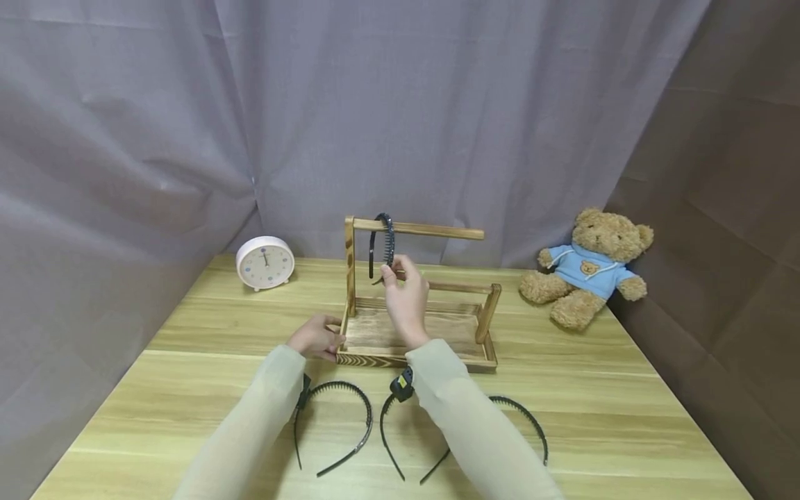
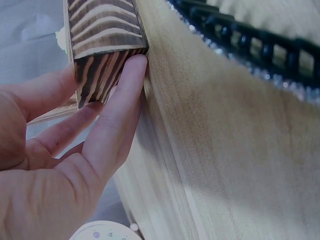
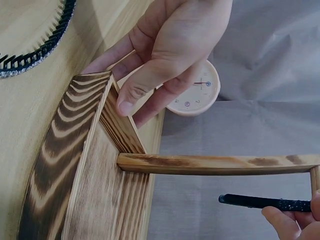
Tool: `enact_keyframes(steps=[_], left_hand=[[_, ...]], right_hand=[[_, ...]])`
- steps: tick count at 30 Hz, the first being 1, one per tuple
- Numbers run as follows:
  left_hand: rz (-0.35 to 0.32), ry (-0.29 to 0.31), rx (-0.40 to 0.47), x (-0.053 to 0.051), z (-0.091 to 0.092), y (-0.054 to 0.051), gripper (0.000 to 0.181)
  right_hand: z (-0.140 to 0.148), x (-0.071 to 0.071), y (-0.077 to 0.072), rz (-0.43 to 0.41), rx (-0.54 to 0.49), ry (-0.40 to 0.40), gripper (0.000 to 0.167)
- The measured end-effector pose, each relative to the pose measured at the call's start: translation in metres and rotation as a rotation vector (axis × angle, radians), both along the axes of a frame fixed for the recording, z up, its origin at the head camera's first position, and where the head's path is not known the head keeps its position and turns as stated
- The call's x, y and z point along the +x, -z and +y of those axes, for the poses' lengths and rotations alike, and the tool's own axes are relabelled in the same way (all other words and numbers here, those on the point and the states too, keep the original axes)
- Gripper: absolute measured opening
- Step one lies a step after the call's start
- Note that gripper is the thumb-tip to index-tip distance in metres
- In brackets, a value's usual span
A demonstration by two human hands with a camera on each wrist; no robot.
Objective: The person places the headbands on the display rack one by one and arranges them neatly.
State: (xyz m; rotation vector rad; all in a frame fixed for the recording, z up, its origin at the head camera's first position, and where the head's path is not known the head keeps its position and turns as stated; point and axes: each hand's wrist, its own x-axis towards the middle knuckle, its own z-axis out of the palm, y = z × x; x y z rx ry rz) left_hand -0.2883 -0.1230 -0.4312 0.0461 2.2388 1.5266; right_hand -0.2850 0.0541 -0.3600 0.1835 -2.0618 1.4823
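Note:
A wooden rack [image 1: 412,361] with a tray base and two horizontal bars stands mid-table. Over its upper bar [image 1: 437,230], near the left post, hangs a black toothed headband [image 1: 389,239]. My right hand [image 1: 409,298] pinches the lower end of that headband; in the right wrist view, the fingertips [image 3: 280,220] hold the dark band [image 3: 250,201]. With thumb and fingers, my left hand [image 1: 317,337] grips the left front corner of the base, and the left wrist view shows that hand [image 2: 75,150] around the striped wooden corner [image 2: 107,35].
Black headbands lie at the front of the table, one at left [image 1: 369,417] and others near my right forearm, such as the one at right [image 1: 531,420]. A white clock [image 1: 265,263] stands back left; a teddy bear [image 1: 587,267] in blue sits at right. Grey curtains [image 1: 400,125] hang behind.

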Motion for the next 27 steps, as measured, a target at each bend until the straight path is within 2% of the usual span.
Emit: enact_keyframes(steps=[9,14,22,27], left_hand=[[-0.003,-0.002,0.015,0.001,0.001,-0.001,0.054],[0.001,-0.001,0.008,0.0,0.001,-0.001,0.055],[-0.003,-0.001,-0.015,0.002,0.0,0.0,0.054],[-0.001,0.001,-0.01,0.002,0.0,0.0,0.055]], right_hand=[[-0.01,-0.001,-0.001,-0.008,0.029,-0.071,0.008],[-0.012,0.0,-0.001,-0.059,0.031,-0.084,0.011],[-0.006,0.005,0.004,-0.143,-0.004,-0.127,0.039],[0.002,0.009,0.001,-0.144,0.001,-0.12,0.05]])
